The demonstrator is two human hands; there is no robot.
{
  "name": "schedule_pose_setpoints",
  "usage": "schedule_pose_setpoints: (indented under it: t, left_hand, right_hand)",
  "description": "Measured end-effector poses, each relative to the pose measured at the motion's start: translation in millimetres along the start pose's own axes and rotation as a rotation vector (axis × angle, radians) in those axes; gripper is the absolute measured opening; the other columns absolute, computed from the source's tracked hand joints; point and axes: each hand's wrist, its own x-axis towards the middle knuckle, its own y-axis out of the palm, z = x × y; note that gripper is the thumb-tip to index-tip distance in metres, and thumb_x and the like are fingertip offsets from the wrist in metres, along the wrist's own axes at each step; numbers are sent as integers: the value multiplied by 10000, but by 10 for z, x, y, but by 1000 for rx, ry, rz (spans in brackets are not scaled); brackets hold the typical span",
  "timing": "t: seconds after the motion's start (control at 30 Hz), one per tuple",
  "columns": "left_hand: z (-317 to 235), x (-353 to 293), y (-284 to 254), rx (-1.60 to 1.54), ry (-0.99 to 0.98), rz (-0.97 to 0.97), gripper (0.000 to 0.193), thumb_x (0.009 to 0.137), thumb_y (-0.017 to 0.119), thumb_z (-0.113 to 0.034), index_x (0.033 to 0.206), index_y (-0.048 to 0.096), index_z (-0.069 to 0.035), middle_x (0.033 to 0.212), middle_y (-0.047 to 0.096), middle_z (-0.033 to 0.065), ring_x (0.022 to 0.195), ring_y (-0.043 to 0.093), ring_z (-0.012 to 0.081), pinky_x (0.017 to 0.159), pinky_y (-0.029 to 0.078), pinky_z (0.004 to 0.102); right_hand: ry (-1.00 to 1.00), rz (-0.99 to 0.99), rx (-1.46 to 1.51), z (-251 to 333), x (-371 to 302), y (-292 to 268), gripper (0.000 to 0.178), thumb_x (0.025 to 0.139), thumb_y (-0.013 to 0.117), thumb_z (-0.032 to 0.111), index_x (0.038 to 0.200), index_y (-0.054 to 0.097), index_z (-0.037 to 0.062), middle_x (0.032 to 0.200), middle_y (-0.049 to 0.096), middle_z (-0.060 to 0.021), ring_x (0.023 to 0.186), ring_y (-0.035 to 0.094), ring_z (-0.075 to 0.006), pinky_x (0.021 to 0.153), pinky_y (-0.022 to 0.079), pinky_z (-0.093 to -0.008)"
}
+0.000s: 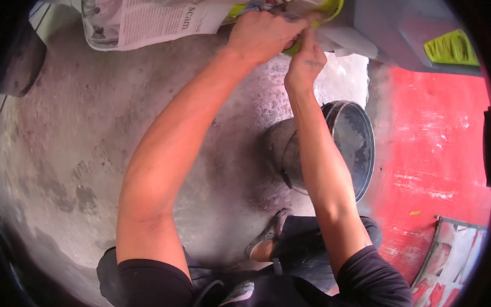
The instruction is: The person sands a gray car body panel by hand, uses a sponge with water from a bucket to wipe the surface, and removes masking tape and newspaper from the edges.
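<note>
Both left hand point(261, 35) and right hand point(308, 63) crowd that lime rim point(336, 7), steadying it maybe; can't tell if fingers clamp.

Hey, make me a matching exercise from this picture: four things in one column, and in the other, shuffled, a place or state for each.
Things
1. newspaper sheet
2. bucket
3. left hand
4. shoe

Places and states
A. worn on a foot, low in the picture
B. partly hidden behind the right forearm
C. printed, along the upper edge, left of centre
D. close beside the right hand, near the yellow-green edging

Pairs: 1-C, 2-B, 3-D, 4-A
</note>
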Motion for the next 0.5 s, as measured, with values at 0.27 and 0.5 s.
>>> schedule_pose_setpoints:
  t: [0.27, 0.5]
  left_hand:
    - [56, 100, -51, 37, 76, -66, 297, 845, 685, -300, 1135, 716, -358, 740, 726, 41, 660, 739, 228, 559, 584, 374]
    - [63, 87, 12, 32, 23, 27, 259, 894, 658, -341, 1139, 717, -402, 814, 749, 43, 721, 751, 228, 622, 608, 360]
  right_hand:
    - [-60, 29, 3, -71, -66, 31, 346, 1079, 565, 275, 964, 691, -27, 922, 676, -34, 853, 584, -114, 776, 477, -293]
    - [-96, 28, 16, -131, -112, 87, 387, 1113, 518, 286, 951, 672, -30, 891, 695, -59, 829, 606, -121, 778, 493, -292]
